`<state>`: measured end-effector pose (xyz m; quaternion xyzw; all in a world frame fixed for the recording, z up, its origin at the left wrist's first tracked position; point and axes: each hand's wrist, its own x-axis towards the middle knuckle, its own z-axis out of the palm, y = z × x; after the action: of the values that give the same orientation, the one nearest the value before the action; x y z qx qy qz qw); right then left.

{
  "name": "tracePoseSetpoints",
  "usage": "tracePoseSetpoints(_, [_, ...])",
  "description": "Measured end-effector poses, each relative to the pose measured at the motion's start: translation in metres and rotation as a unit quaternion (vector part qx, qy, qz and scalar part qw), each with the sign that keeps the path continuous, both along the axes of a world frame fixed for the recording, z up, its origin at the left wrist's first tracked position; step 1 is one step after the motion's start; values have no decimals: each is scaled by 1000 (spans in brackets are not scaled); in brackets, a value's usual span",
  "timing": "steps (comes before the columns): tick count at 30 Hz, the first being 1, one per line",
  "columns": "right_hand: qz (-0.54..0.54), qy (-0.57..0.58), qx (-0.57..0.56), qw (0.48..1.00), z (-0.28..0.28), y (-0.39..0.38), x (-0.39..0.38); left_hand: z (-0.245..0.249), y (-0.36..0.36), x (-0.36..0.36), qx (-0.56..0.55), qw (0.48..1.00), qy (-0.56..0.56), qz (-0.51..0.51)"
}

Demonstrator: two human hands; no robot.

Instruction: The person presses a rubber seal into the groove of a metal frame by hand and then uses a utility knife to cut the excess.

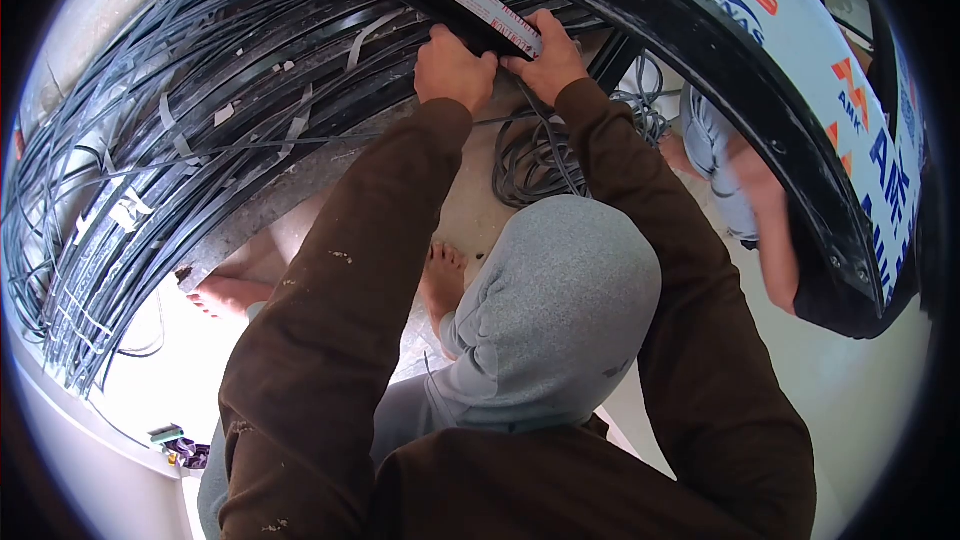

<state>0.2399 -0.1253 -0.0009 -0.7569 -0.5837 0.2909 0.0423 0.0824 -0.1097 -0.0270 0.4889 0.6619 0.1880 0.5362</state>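
Observation:
A long black profile (468, 2) with white film printed in red runs in from the top and ends between my hands. My left hand (455, 68) is closed around its near side, fingers curled. On its end, my right hand (548, 58) grips with thumb and fingers, close beside the left thumb. Below the right hand, a thin dark strip hangs down to a loose coil of grey-black strip (535, 155) on the floor.
Bundled long black strips (230, 105) with bits of torn tape fill the left. A large black frame profile (740, 100) with blue-and-orange printed film arches across the right. Another person's arm (765, 225) is beneath it. A dark purple item (188, 454) lies at lower left.

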Motion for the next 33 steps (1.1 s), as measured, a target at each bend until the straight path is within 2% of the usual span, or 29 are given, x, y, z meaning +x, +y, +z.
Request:
tracePoseSetpoints(4, [42,-16,40,998,-1,3,-5,8,4,2,-26,1000,13,4])
tracePoseSetpoints(9, [36,1,28,999,14,9,-20,15,7,1,-70,998,6,3])
tracePoseSetpoints(14, [24,6,25,999,3,2,-5,19,6,0,-69,998,4,8])
tracePoseSetpoints(18, [71,-28,52,996,-6,-14,12,2,0,1,-21,999,-33,37])
tracePoseSetpoints(24, [-14,37,-55,998,12,-6,1,-3,1,0,-45,998,-46,15])
tracePoseSetpoints(27, [28,-9,14,999,2,-10,3,-8,-1,0,-44,995,-85,16])
tracePoseSetpoints(30, [-6,56,-23,998,22,-6,-7,-11,-2,-2,-48,993,-104,14])
tracePoseSetpoints(33, [27,22,31,999,14,-9,-5,-7,-2,0,-51,995,-88,13])
